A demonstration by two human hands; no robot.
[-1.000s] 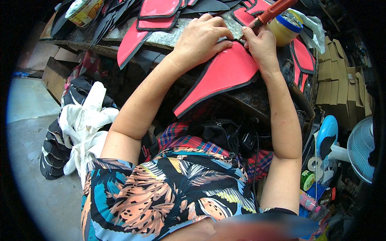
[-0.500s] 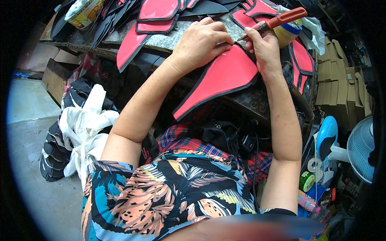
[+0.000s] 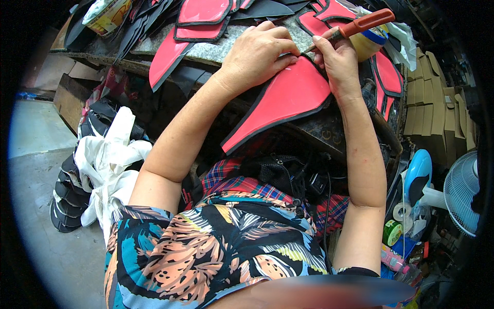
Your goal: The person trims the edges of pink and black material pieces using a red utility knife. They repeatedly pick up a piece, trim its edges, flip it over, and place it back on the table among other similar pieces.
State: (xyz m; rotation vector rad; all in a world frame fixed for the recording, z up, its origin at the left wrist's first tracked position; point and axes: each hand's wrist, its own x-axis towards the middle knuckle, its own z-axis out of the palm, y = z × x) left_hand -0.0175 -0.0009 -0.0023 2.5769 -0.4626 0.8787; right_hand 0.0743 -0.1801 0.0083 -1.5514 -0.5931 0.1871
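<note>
A red panel with black edging (image 3: 283,98), wide at the far end and tapering to a point toward me, hangs over the near edge of the worktable. My left hand (image 3: 262,54) pinches the panel's far edge between bent fingers and thumb. Close beside it, my right hand (image 3: 337,62) is closed around the lower part of a red-handled tool (image 3: 368,22) with a narrow metal shaft. The handle slants up to the right. Its tip points at the black edging by my left fingertips; whether it touches cannot be made out.
More red panels (image 3: 203,13) and dark sheets (image 3: 136,31) lie across the stone slab (image 3: 206,52). A blue-rimmed tub (image 3: 368,44) stands behind my right hand. To the left are a bucket (image 3: 107,18) and white cloth (image 3: 116,159); to the right, cartons (image 3: 429,113) and a fan (image 3: 460,193).
The tool in my right hand has tilted very slightly, its handle end a touch farther right. Both hands and the panel stay almost in place.
</note>
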